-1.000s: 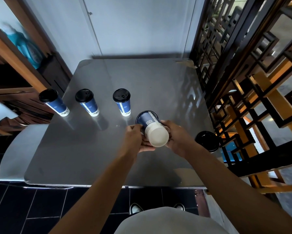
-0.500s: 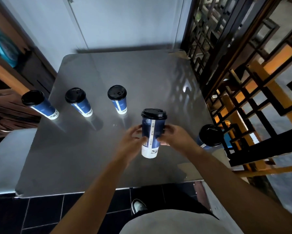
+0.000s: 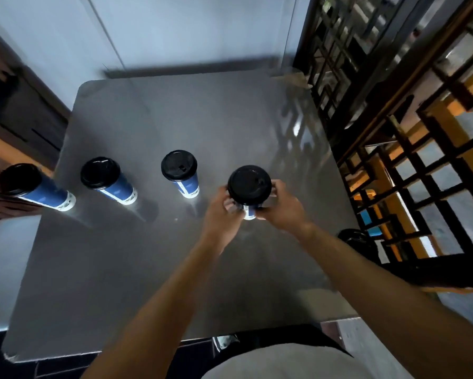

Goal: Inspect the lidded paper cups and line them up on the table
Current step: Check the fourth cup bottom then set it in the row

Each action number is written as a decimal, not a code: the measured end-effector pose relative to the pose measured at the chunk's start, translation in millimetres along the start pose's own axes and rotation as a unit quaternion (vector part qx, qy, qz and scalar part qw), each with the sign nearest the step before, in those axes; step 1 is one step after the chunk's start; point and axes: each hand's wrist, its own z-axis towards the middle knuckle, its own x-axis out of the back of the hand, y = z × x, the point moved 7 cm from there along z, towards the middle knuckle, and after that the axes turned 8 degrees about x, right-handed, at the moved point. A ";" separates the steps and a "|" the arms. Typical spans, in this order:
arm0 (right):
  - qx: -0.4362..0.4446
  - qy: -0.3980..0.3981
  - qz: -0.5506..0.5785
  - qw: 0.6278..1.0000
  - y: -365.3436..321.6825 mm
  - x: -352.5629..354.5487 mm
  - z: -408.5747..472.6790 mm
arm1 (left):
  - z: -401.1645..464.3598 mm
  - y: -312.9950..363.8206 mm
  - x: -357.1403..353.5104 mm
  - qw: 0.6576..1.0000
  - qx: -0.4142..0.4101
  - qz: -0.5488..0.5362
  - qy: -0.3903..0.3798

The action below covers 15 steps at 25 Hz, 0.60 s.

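Three blue paper cups with black lids stand in a row on the grey metal table: a left cup, a middle cup and a right cup. A fourth lidded cup is upright just right of that row, its black lid facing me. My left hand and my right hand grip its sides from either side. Whether its base touches the table is hidden by my fingers. Another black lid shows partly at the table's right edge, behind my right forearm.
A dark lattice screen runs along the table's right side. A pale wall lies beyond the far edge. Wooden shelving and a grey seat are to the left. Dark floor tiles show at the near edge.
The held cup went from lying on its side with the base toward me, to upright, and has moved forward and down into line with the row. Both hands stayed on it.
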 end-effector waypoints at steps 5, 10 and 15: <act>-0.003 -0.043 -0.027 0.999 1.7 10.4 91.6 | 69.5 31.2 -19.4 0.998 0.010 0.059 0.004; 0.012 -0.080 -0.029 0.996 16.7 10.2 134.9 | 101.7 31.6 -34.3 0.999 0.047 0.009 0.008; 0.012 -0.113 -0.023 0.993 33.6 5.2 155.5 | 118.4 20.0 -41.7 0.997 0.073 0.005 0.016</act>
